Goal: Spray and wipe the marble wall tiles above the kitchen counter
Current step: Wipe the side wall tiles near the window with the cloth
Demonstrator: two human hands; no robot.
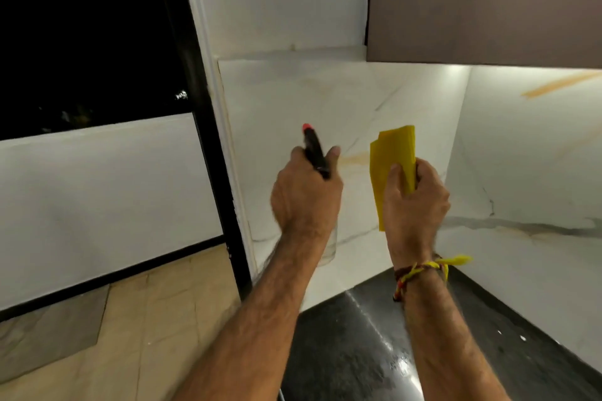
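My left hand point(304, 195) grips a spray bottle point(314, 150) with a black head and a red nozzle tip, which points at the white marble wall tiles point(325, 98) straight ahead. The bottle's clear body shows below my wrist. A folded yellow cloth point(389, 156) is held upright in my right hand point(415, 202), close to the same tiled wall. A second marble wall point(527, 156) meets it in a corner on the right. Both hands hover above the black kitchen counter point(342, 345).
A brown upper cabinet point(488, 0) overhangs the corner at top right, with a light under it. To the left, a black door frame point(218, 172) borders a dark opening, a low white wall and a beige tiled floor point(130, 319).
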